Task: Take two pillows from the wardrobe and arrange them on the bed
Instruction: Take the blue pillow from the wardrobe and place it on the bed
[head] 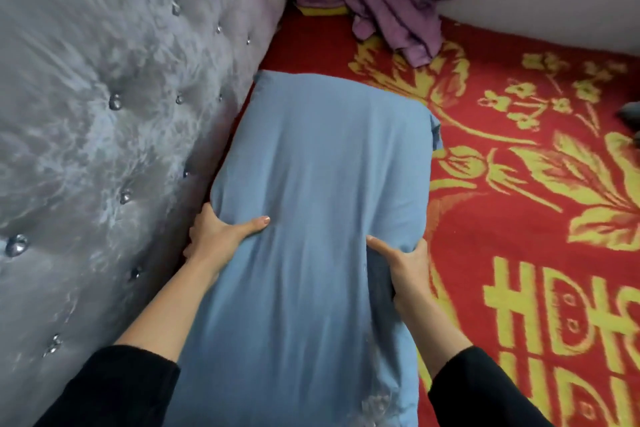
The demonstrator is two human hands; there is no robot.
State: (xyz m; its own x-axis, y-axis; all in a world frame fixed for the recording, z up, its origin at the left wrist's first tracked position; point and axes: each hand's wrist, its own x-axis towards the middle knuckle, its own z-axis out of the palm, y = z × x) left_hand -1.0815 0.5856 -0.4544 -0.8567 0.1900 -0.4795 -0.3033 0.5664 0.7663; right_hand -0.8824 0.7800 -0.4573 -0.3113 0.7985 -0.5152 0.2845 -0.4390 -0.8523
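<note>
You have the blue pillow (311,204) lying lengthwise on the bed (519,184), its long left side pressed against the grey tufted headboard (104,114) and its far end reaching toward the corner. That is where a pillow belongs, so the placing looks almost done; what remains seems to be squaring it up. Your left hand (214,239) has its grip closed on the pillow's left edge, thumb on top and fingers tucked down between pillow and headboard. Your right hand (405,263) clamps the right edge the same way, thumb over the cloth, fingers under. Holding both long sides lets you slide or press it flat without twisting it.

The near end of the pillow runs out of the bottom of the view, so you cannot tell from here whether it lies fully on the bed or is partly lifted. Only this one pillow shows; no second one is in sight.

Beyond the far end, a purple cloth (391,3) is heaped in the corner, near the pillow but apart from it. It would be in the way if you pushed the pillow further up. The red and yellow blanket (519,305) to the right lies open for another pillow.
</note>
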